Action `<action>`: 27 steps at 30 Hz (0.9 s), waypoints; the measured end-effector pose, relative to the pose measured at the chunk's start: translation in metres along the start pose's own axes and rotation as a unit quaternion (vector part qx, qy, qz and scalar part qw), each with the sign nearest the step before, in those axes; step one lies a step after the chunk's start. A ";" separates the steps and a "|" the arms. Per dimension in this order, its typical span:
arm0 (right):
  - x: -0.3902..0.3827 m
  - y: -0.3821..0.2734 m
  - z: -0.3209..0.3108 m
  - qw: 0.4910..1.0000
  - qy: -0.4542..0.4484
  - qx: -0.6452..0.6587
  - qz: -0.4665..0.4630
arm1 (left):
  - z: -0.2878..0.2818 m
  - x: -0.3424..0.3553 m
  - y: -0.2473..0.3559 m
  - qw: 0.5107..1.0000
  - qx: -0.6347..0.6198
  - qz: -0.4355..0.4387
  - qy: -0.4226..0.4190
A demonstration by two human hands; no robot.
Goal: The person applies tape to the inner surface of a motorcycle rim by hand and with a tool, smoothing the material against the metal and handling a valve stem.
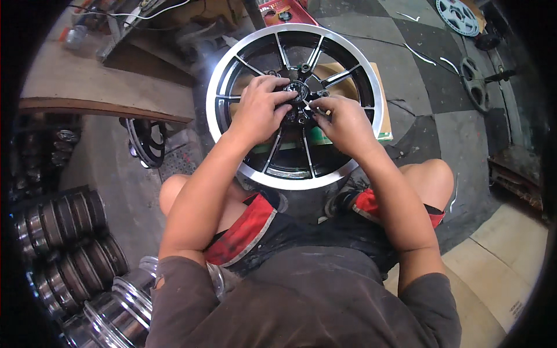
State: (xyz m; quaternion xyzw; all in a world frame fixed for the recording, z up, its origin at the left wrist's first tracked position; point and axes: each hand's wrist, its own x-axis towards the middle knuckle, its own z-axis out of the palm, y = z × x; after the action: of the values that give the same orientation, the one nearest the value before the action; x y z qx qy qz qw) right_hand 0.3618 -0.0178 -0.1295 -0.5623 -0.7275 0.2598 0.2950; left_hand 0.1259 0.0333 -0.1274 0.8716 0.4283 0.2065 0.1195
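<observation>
The wheel (303, 118) is lying face up on a flat cardboard piece (383, 115), directly in front of the seated person, between and just beyond the knees. The cardboard is resting on the grey floor (422, 139).

The left hand (260, 110) is reaching over the spokes from the near left side. Its fingers are spreading apart, with the fingertips resting on and beside the round centre cap (296, 91).

The right hand (347, 120) is working just right of the cap. Its thumb and forefinger are pressing together on a small pale piece (307, 106), which is pointing toward the hub; its exact kind is too small to tell.

Beyond the wheel, a red box (284, 11) is standing near the outer edge. To the left, a workbench (98, 87) is extending alongside. Stacked rims (64, 217) are filling the lower left.
</observation>
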 end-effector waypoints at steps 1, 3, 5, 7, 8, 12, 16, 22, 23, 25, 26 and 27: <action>0.001 0.001 0.001 1.000 0.004 -0.009 -0.014 | -0.002 -0.001 0.001 1.000 -0.001 -0.007 -0.017; 0.003 0.000 -0.001 1.000 -0.002 -0.007 -0.010 | -0.004 0.000 0.001 1.000 -0.005 -0.010 -0.020; 0.005 -0.002 -0.002 1.000 -0.007 -0.003 -0.004 | -0.005 0.000 0.001 1.000 -0.009 -0.012 -0.024; 0.007 -0.004 -0.003 1.000 -0.020 -0.019 0.012 | -0.005 0.000 0.002 1.000 -0.009 -0.009 -0.027; 0.007 -0.003 -0.002 1.000 -0.021 -0.019 0.012 | -0.004 -0.001 0.001 1.000 -0.009 -0.010 -0.027; 0.005 0.004 0.007 1.000 0.012 -0.003 -0.026 | -0.002 0.000 -0.001 1.000 -0.024 0.006 -0.013; 0.001 0.014 0.015 0.999 0.028 0.010 -0.037 | -0.002 0.001 0.000 1.000 -0.023 0.002 -0.011; -0.002 0.024 0.027 0.997 0.055 0.031 -0.046 | -0.001 0.001 0.001 1.000 -0.016 0.010 -0.007; -0.002 0.023 0.027 0.997 0.055 0.031 -0.047 | -0.001 0.001 0.000 1.000 -0.015 0.010 -0.007; 0.000 0.021 0.026 0.996 0.045 0.063 -0.047 | 0.001 0.000 0.000 1.000 -0.021 0.010 0.001; 0.000 0.020 0.025 0.996 0.045 0.063 -0.046 | 0.002 0.000 0.000 1.000 -0.022 0.011 0.001; 0.001 0.019 0.025 0.996 0.051 0.061 -0.049 | 0.003 0.001 0.000 1.000 -0.021 0.012 0.003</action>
State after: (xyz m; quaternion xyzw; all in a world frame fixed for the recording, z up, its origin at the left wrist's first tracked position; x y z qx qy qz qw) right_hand 0.3566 -0.0131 -0.1599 -0.5197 -0.7208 0.2602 0.3777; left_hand 0.1276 0.0342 -0.1299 0.8733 0.4137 0.2196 0.1339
